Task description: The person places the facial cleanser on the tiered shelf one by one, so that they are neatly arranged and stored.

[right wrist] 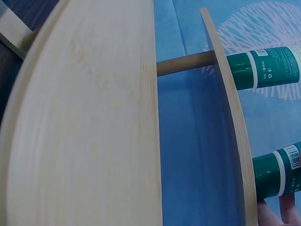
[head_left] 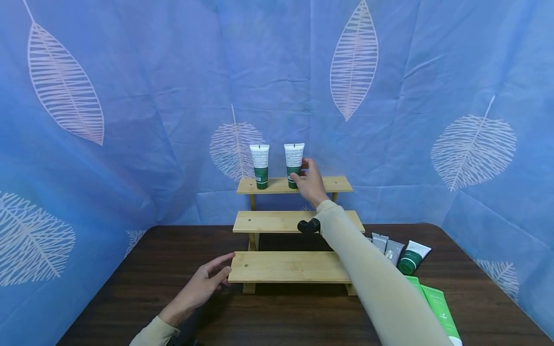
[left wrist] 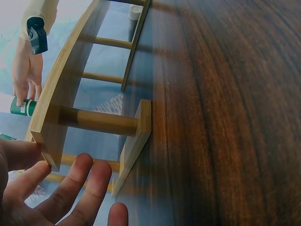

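Note:
A white-and-green squeeze tube [head_left: 294, 158] stands cap down on the top shelf of a three-tier wooden stand [head_left: 285, 267]. My right hand [head_left: 310, 184] pinches it low down, near the green cap, with the thumb in front. A matching tube [head_left: 260, 161] stands to its left on the same shelf. In the right wrist view the caps of both tubes meet the shelf, and only fingertips [right wrist: 270, 215] show. My left hand [head_left: 196, 290] touches the left end of the lowest shelf with thumb and forefinger; the other fingers spread loosely below it in the left wrist view.
Right of the stand, partly behind my right arm, lie grey tubes [head_left: 393, 251], another white-and-green tube [head_left: 414, 257] and flat green packs [head_left: 441, 307]. The dark wooden table [head_left: 173, 250] ends at a blue leaf-patterned cloth [head_left: 173, 144].

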Tool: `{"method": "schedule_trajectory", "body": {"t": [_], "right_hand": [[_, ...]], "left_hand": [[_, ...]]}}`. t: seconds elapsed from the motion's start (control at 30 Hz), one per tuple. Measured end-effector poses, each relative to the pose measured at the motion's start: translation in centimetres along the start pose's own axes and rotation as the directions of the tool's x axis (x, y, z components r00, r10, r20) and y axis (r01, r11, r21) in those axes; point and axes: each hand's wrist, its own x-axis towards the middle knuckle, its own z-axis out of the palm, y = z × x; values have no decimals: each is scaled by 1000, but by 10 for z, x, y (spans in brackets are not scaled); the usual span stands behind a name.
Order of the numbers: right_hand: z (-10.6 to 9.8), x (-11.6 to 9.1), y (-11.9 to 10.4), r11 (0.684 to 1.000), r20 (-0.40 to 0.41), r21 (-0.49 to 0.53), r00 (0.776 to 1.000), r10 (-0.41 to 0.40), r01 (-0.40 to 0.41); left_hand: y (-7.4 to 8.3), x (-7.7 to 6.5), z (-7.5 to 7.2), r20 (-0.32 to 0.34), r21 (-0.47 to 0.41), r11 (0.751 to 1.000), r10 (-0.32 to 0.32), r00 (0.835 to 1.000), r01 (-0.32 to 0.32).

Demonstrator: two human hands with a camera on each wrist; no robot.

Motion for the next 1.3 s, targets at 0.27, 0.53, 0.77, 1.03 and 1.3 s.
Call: {"method": "schedule_trajectory", "body": {"t": [0.27, 0.53, 0.77, 1.03, 1.3], "right_hand": [[-1, -3, -1, 1000, -10, -7, 1000, 28, -28], [-10, -13, -6, 997, -8, 0, 997, 81, -81], [-37, -28, -15, 996, 16, -22, 996, 82, -82], [-63, -46, -9, 996, 22, -61, 997, 72, -71], [-90, -67, 0, 994, 40, -73, 996, 80, -77]], "left_hand": [[0, 0, -1, 26, 9, 1000, 23, 999, -23], [2, 0, 0, 26, 13, 1000, 7, 1000, -8], [2, 2, -1, 46, 13, 999, 41, 998, -42], [2, 2, -4, 32, 4, 1000, 13, 999, -14], [1, -2, -2, 52, 1, 1000, 0, 999, 0]]}}
